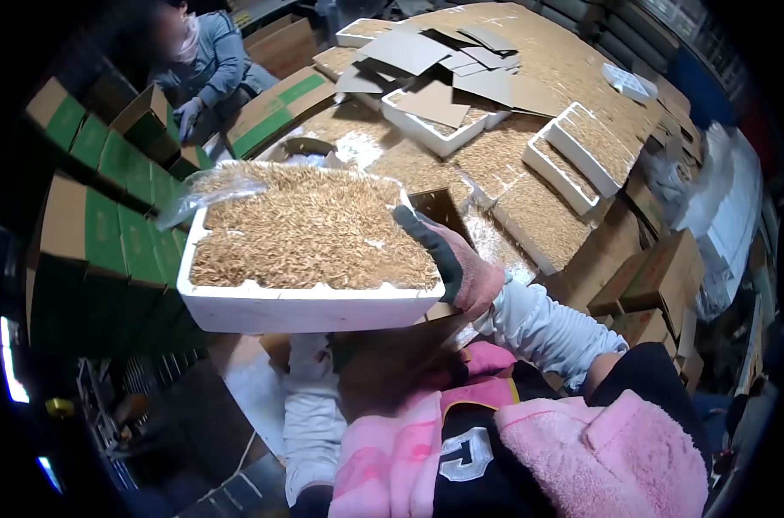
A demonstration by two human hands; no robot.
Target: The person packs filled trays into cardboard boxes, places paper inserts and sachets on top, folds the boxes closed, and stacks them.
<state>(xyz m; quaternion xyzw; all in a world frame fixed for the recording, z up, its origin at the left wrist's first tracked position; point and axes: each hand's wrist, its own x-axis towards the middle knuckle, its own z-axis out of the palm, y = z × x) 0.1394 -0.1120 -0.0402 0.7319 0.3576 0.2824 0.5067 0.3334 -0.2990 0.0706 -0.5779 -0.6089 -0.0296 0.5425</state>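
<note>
A white foam box (314, 309) filled with loose brown, husk-like bits (314, 229) is held up in front of me, its filled top facing me. My right hand (465, 272), in a pink and dark glove, grips its right end with the thumb over the rim. My left sleeve (310, 406) runs up beneath the box, which hides my left hand and its fingers. A scrap of clear plastic film (215, 194) hangs at the box's far left corner. Behind my right hand, part of an open cardboard carton (439, 207) shows.
Green and brown cartons (120, 229) are stacked at left; a co-worker (223, 65) is behind them. More filled foam boxes (560, 173) stand on the husk-covered surface, with loose cardboard sheets (409, 52) on top. Folded cartons (659, 276) and plastic sheeting (720, 216) are at right.
</note>
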